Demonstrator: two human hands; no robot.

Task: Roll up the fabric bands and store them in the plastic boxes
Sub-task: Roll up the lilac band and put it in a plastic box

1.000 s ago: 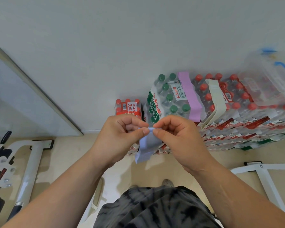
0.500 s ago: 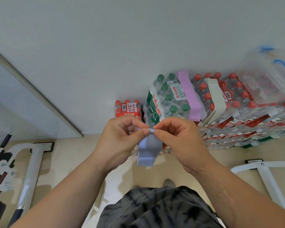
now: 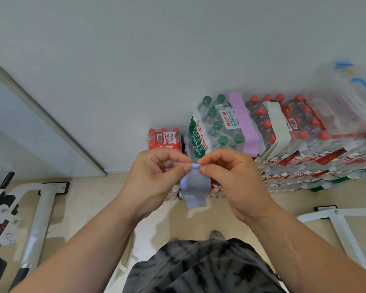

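While the left hand (image 3: 156,176) and right hand (image 3: 230,178) pinch its top edge, the pale blue band (image 3: 195,187) hangs between them; a pink band (image 3: 244,121) and cream band (image 3: 278,127) lie at one o'clock.

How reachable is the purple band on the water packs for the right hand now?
Probably not yet: the right hand pinches the blue band with the left hand; nothing covers the purple band.

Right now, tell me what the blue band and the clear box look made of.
The blue band is probably soft matte fabric: it hangs limp and bunches where pinched. The clear box is likely glossy rigid plastic: red bottle caps show through it.
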